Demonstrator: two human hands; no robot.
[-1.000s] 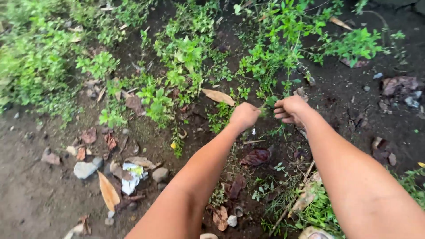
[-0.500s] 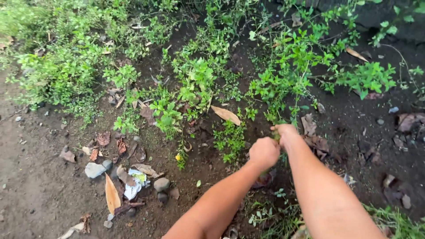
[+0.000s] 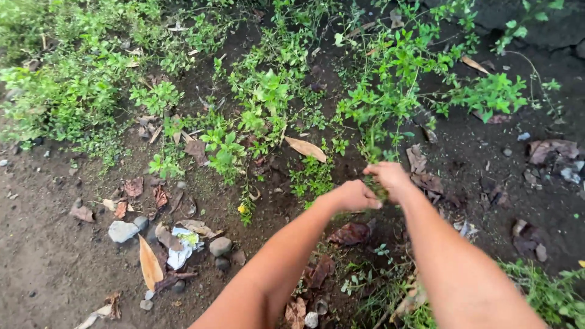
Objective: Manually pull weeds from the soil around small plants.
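Both my hands meet low over dark soil, at the foot of a leafy green weed [image 3: 390, 79] whose thin stems run up and away from them. My right hand [image 3: 390, 178] is closed around the base of those stems. My left hand [image 3: 352, 196] sits just beside it, fingers curled against the same bunch of stems; its grip is partly hidden by the right hand. A smaller green plant [image 3: 312, 176] grows just left of my hands.
More weeds cover the upper left [image 3: 73, 91]. A long tan dry leaf [image 3: 306, 148] lies above my hands. Grey stones [image 3: 122, 231], a white scrap [image 3: 181, 247] and an orange leaf [image 3: 149, 262] lie on bare dirt at lower left. Brown leaves [image 3: 551, 149] lie right.
My hands first dropped toward me and closed together on the weed's base. The right hand now sits slightly higher on the stems, the left just under it; the view shifted a little.
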